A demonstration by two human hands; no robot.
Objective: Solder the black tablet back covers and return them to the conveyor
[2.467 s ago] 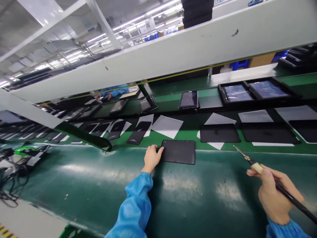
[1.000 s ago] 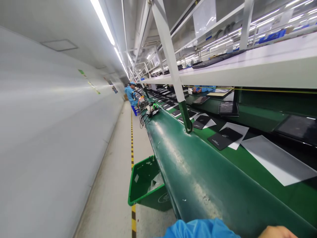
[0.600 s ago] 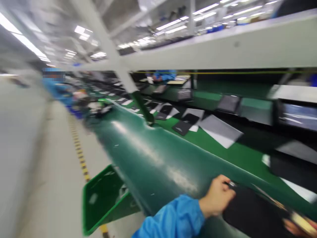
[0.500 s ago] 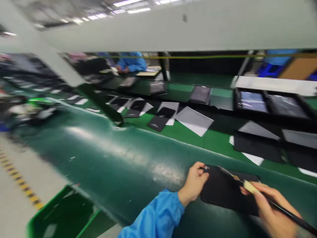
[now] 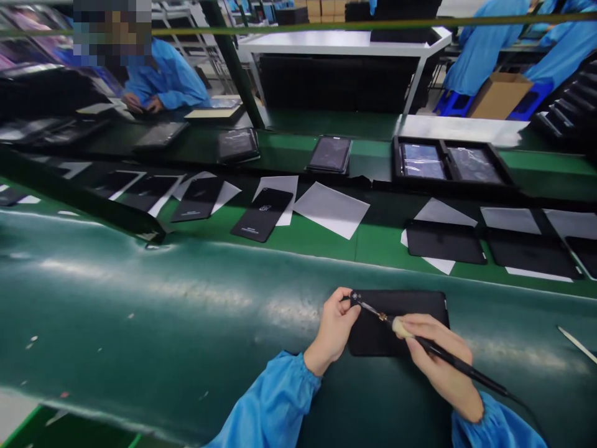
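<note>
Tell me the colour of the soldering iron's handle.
The handle is black, with a cream sleeve near the tip; the head view shows it best.

The hands (image 5: 332, 331) have room to pass leftward along the sloped green mat (image 5: 140, 292), where only scattered small specks lie, and a thin white rod (image 5: 577, 344) lies further right near the frame edge. The black tablet panel (image 5: 396, 322) sits directly under them, with the soldering iron (image 5: 448, 350) across it. Beyond the mat's upper edge, black panels on white sheets (image 5: 443, 241) line the way, and a dark green strut (image 5: 152, 233) meets that edge on the left.
</note>
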